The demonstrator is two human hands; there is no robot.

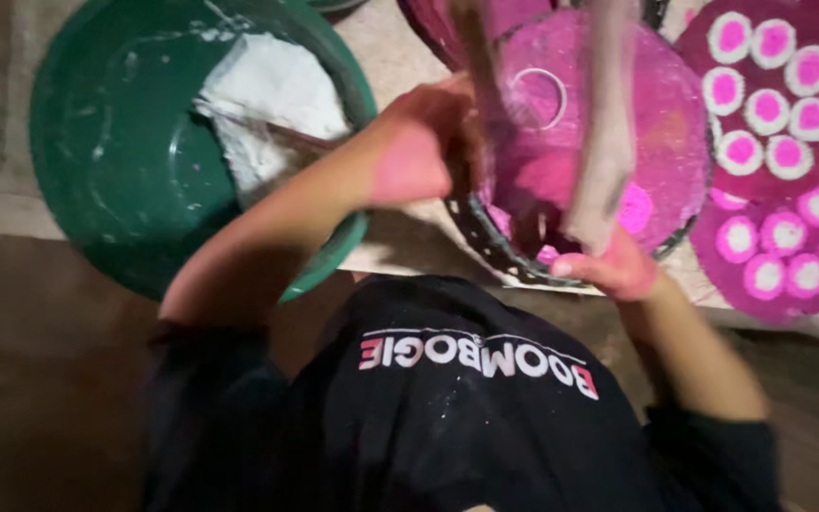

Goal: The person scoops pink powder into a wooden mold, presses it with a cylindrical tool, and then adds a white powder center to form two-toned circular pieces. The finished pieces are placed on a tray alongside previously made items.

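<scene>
The pan (609, 133), full of pink powder, sits at the bench (381, 47) edge, just right of the green basin (116, 142). The left hand (424, 142) grips its rim; the right hand (613, 265) holds the near rim (a blurred stick (604, 142) crosses above). A hard pull could tip powder onto the black shirt (457, 417). The floor (40, 379) is dark and dim.

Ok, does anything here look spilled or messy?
Yes. Pink powder coats both the left hand and right hand, and white paste is smeared up the inside wall of the green basin.
</scene>
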